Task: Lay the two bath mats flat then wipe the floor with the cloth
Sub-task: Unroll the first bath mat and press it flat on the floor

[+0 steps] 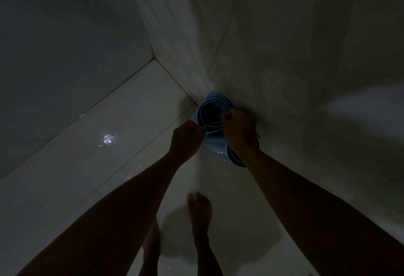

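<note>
A blue rolled bath mat (211, 114) stands close against the pale wall (284, 57), near the floor corner where the walls meet. Its long axis runs roughly toward the camera, so the open end shows as nested rings around a dark hollow; nothing can be made out inside. A second blue roll (220, 147) shows just below it, beside the same wall, partly hidden by the right wrist.

The left hand (185, 139) pinches the roll's near-left rim, its grip closed on the edge. The right hand (239, 128) has fingers curled over the right rim, gripping it.

Below the rolls, two bare feet (200, 212) stand on the glossy tiled floor (87, 144). The light is dim.
</note>
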